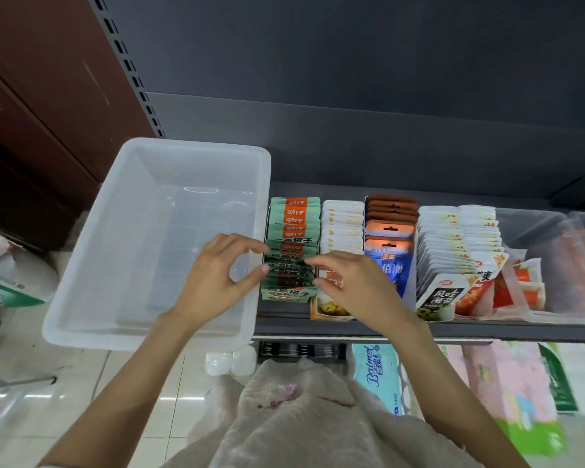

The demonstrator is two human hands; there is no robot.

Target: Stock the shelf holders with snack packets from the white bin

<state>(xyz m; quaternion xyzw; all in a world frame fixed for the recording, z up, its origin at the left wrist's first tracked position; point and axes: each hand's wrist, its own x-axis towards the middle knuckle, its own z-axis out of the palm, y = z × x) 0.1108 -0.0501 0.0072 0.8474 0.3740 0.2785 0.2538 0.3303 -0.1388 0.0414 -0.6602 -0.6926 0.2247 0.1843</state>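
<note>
Nearest the lens, at the bottom of the frame, a pale fuzzy garment (298,417) and two bare forearms reaching up. Left to right now: the white bin (92,265) fills centre-left and looks emptied out, nothing showing through its floor. Over its right edge hovers the left hand (217,275), thumb and fingers curved toward each other, holding nothing I can see. Beside it, the green-and-orange packets (293,251) stand packed in their holder. The right hand (348,275), fingers loosely spread, reaches at that row's right side (grip unclear). Further right, white (341,224), blue (389,251) and more packets (453,244) fill theirs. Stocking looks essentially finished; only tidying remains.
</note>
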